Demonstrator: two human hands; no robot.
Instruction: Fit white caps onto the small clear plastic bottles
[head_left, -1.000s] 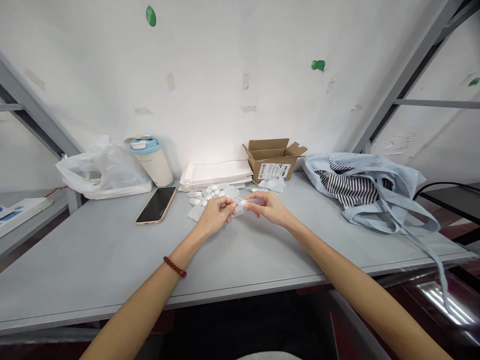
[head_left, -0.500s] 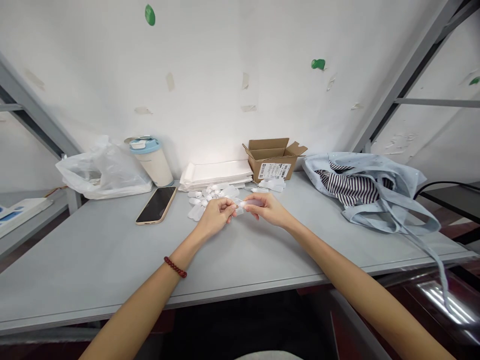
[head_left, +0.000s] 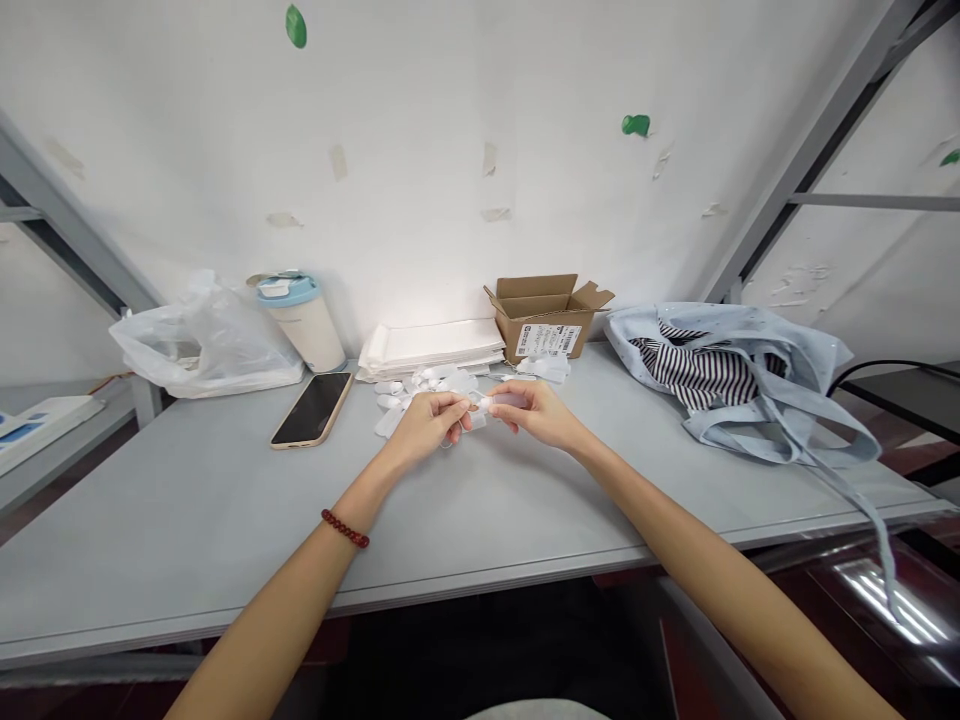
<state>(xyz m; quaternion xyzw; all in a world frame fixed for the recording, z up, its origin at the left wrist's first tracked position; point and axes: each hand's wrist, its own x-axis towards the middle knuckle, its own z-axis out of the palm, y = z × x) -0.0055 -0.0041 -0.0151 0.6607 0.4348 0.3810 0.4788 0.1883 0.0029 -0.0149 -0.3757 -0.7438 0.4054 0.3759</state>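
Over the grey table, my two hands meet at fingertip distance. My right hand [head_left: 541, 412] is closed in a pinch on a small white piece [head_left: 484, 404], perhaps a tag with a thin cord; its exact kind is too small to tell. Beside it, my left hand [head_left: 429, 428] has thumb and forefinger pressed together on what looks like a thin white cord coming from that piece. Behind my left hand lies a loose heap of small white translucent pieces [head_left: 442, 378]. A few similar pieces [head_left: 547, 368] rest in front of the cardboard box.
A stack of white flat sheets or envelopes [head_left: 435, 342] stands by the wall, next to an open cardboard box [head_left: 541, 318]. Left are a phone [head_left: 312, 410], a tumbler [head_left: 306, 325] and a plastic bag [head_left: 202, 340]. A light blue cloth bag [head_left: 735, 375] lies right.
My left hand has drawn slightly left and turned, and its fingers are a little farther from the right hand's. My right hand has hardly moved and keeps its pinch.
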